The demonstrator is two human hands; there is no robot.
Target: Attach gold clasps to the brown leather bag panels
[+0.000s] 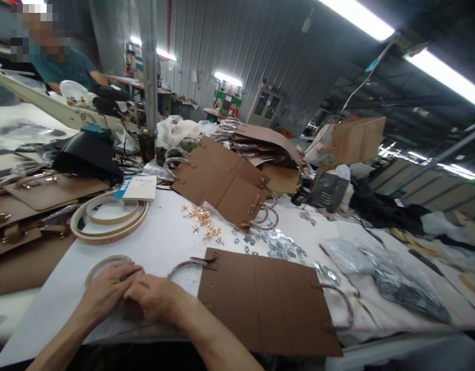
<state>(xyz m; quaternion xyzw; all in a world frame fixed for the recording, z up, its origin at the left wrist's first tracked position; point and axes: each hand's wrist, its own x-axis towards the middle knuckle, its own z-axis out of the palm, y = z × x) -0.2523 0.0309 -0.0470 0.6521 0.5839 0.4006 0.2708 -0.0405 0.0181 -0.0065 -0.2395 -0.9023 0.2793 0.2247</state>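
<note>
A thin beige ring (106, 262), like a roll of tape or a coiled strip, stands partly hidden behind my hands near the table's front left. My left hand (112, 286) is closed at the ring's near side, fingers bent over it. Pressed against its fingertips is my right hand (156, 296), closed in a pinch; whatever lies between the fingers is hidden. Just right of my hands a flat brown bag panel (266, 301) lies on the white table, with wrapped handles (340, 304) at both ends.
Gold-coloured rivets (206, 221) and small metal plates (280, 245) lie scattered behind the panel. A second brown panel (222, 183) leans on a stack (268, 136). Coiled beige strips (109, 234), a white-and-blue booklet (137, 188) and brown bags (52, 193) are left. A person (67, 67) sits far left.
</note>
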